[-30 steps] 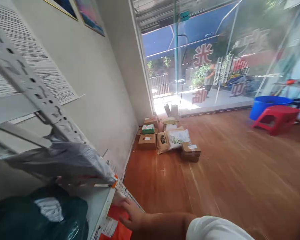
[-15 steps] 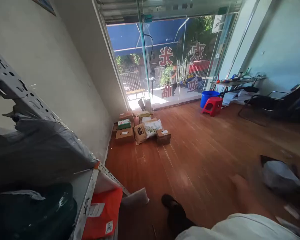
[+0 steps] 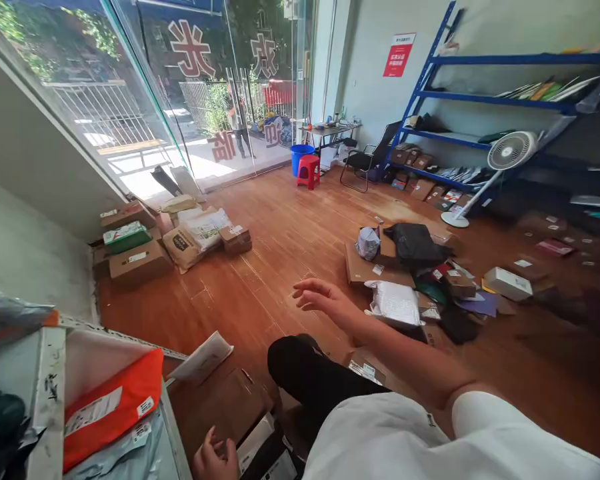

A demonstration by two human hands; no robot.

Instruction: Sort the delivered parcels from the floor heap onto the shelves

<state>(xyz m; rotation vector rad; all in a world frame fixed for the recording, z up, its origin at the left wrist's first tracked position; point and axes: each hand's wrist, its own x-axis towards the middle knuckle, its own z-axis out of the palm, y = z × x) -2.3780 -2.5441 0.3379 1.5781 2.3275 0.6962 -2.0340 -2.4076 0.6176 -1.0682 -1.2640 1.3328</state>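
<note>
The person wore a loose white shirt (image 3: 375,437) with a short sleeve (image 3: 495,410) and a small dark mark (image 3: 431,420); below the shirt were black trousers (image 3: 315,377).

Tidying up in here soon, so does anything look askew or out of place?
Yes: the parcels right of centre lie jumbled on the floor, overlapping at odd angles. A white packet slants out beside the near shelf.

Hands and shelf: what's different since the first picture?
The right hand has moved right, away from the shelf, and hovers empty over the floor; the left hand has come into view. The view has swung right. The orange parcel stays on the shelf, the parcels by the glass front unmoved.
</note>
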